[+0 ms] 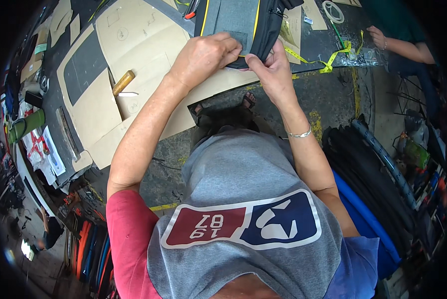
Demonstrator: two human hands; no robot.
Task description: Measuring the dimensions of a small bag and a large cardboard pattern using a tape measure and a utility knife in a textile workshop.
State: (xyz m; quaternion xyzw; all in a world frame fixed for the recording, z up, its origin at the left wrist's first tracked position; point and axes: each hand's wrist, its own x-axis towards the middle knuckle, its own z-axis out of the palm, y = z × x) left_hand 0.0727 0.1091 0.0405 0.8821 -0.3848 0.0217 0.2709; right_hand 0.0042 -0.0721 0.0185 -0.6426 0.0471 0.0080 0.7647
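Hands (pixel 208 52) (pixel 274 72) pinch the near edge of a grey-black bag (pixel 228 19), forearms (pixel 144 129) converging forward.

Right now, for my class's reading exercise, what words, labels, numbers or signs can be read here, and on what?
Grey T-shirt: large white numerals, upside down on a red panel; legible, not copied here.
Brown pattern sheets: handwritten marks, some circled, too small to read.
Yellow tape measure: markings too small.
White sheet at left: print too blurred.
Grey-and-black fabric piece: no readable text.
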